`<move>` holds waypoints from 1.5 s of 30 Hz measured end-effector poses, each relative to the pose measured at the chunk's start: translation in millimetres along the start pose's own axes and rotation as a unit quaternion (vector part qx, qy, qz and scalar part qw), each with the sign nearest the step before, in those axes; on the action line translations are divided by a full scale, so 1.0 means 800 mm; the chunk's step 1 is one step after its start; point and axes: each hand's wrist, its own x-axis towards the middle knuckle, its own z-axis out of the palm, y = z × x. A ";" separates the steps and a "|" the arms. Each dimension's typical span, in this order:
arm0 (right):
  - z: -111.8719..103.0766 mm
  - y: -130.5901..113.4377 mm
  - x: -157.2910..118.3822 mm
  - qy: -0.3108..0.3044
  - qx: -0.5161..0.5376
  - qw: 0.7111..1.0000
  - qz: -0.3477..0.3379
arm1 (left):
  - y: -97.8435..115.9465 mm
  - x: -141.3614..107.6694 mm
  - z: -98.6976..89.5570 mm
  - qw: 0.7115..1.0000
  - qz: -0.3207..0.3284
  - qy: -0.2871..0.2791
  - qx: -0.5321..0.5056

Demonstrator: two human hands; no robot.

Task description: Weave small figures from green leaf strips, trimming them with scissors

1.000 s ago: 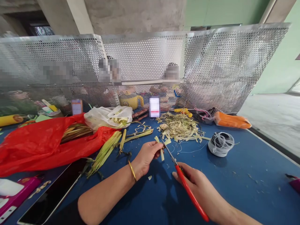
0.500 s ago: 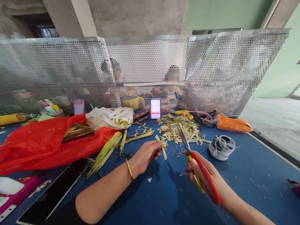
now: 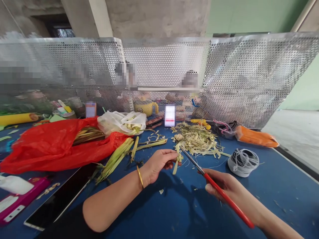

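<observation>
Scissors (image 3: 219, 190) hung close to a pale leaf strip (image 3: 179, 158)

From my remote seat, I had the strip just right of the frame's centre, pinched between my left hand's (image 3: 157, 164) thumb and fingers. My right hand (image 3: 225, 186), lower right, had its fingers closed around the scissors, blades angled up and left; I couldn't tell whether their tips touched the strip. A pile of shavings (image 3: 199, 137) lay above, a cord spool (image 3: 243, 162) at right, and green stalks (image 3: 116, 161) left of centre.
</observation>
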 end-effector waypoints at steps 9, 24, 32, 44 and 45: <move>0.007 0.001 0.003 -0.010 -0.010 1.000 0.009 | -0.002 0.000 0.002 1.000 0.009 -0.007 0.025; 0.009 0.010 0.005 0.014 -0.036 0.999 0.000 | -0.001 0.001 0.001 1.000 -0.010 0.001 0.025; 0.010 0.021 0.009 0.077 -0.028 0.997 -0.003 | 0.000 0.003 -0.004 0.999 0.009 -0.012 -0.040; 0.007 0.004 -0.006 0.027 -0.079 0.996 0.008 | 0.005 0.007 -0.002 0.956 0.012 0.017 -0.293; 0.007 0.003 -0.005 0.024 -0.088 0.996 0.012 | 0.006 0.007 -0.002 0.954 0.017 0.023 -0.299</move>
